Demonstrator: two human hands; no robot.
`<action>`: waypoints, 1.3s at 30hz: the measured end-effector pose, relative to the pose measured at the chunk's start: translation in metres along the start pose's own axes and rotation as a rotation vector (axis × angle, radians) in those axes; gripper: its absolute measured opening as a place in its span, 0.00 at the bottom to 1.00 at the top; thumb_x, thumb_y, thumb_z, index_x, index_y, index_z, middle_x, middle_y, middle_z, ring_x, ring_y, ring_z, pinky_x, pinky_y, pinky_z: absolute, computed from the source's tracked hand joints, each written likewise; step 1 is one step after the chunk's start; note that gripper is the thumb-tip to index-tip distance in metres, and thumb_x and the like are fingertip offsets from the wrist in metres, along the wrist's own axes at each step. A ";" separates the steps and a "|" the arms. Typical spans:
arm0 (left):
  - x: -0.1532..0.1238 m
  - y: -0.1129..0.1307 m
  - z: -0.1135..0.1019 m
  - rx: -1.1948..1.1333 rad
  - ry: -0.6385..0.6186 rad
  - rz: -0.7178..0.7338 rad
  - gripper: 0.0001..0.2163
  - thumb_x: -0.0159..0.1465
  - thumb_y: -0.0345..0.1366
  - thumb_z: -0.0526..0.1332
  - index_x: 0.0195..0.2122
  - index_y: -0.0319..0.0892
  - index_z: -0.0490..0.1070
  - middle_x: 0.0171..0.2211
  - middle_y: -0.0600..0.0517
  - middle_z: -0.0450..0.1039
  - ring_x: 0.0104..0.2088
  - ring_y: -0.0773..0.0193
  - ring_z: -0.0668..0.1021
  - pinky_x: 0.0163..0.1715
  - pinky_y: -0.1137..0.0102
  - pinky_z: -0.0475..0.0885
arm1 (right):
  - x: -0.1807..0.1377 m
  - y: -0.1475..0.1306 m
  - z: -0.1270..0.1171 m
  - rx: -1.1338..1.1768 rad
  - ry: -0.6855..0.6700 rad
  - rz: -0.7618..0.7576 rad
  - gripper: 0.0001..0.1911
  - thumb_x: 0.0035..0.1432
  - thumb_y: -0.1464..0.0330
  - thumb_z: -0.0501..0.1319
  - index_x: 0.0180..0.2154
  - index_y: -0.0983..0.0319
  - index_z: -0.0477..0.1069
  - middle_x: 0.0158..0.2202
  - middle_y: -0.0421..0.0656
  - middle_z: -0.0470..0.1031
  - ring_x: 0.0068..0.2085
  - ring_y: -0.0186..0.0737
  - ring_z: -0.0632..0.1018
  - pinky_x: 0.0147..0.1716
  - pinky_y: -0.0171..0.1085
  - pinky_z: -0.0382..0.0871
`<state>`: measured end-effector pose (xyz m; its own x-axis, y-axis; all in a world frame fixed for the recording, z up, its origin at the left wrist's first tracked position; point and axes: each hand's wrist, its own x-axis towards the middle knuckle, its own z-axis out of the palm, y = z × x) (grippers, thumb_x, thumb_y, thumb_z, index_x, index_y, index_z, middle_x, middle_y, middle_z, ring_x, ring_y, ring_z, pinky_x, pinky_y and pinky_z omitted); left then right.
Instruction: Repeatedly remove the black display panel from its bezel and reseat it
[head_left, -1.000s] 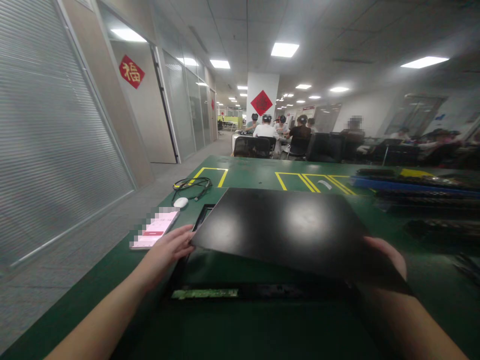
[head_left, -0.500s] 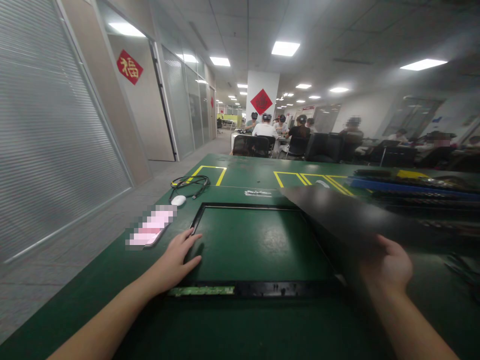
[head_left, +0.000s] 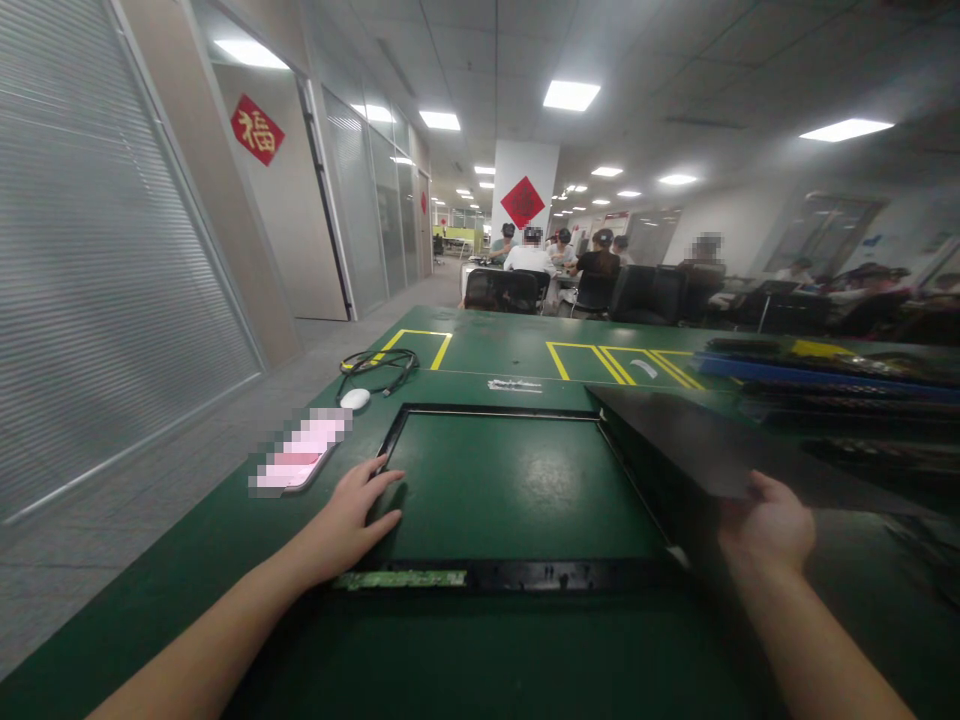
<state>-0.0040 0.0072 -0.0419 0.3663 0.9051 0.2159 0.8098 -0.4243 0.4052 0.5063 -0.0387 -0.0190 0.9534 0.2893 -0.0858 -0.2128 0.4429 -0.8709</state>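
A thin black rectangular frame (head_left: 570,577) lies flat on the green table (head_left: 525,480), with a green circuit board (head_left: 405,579) set along its near side. My left hand (head_left: 367,510) rests at the frame's left side, fingers spread and touching its edge. To the right, my right hand (head_left: 772,525) grips a flat dark panel (head_left: 697,440) by its near edge, thumb on top and the other fingers hidden beneath. The panel is tilted beside the frame's right side; whether it touches the frame there I cannot tell.
Left of the frame lie a phone (head_left: 304,455), a white mouse-like object (head_left: 355,399) and a coiled black cable (head_left: 382,365). A blue strip-like object (head_left: 780,368) and stacked dark parts sit at the far right. Yellow tape (head_left: 568,362) marks the table. People sit beyond.
My right hand has shifted slightly left, and the dark panel has lowered and moved right at its far corner, showing more of the frame's right side. My left hand stays in place.
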 end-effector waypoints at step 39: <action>0.000 0.007 0.002 0.006 -0.023 0.028 0.23 0.65 0.50 0.56 0.55 0.44 0.74 0.64 0.38 0.64 0.67 0.38 0.59 0.62 0.42 0.57 | 0.016 0.019 -0.001 -0.070 0.006 0.484 0.11 0.49 0.82 0.58 0.32 0.62 0.69 0.29 0.39 0.74 0.26 0.34 0.76 0.23 0.33 0.75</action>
<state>0.0023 0.0040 -0.0408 0.3991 0.8934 0.2062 0.8020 -0.4491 0.3938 0.5178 -0.0263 -0.0372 0.7497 0.4431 -0.4915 -0.6173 0.2006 -0.7607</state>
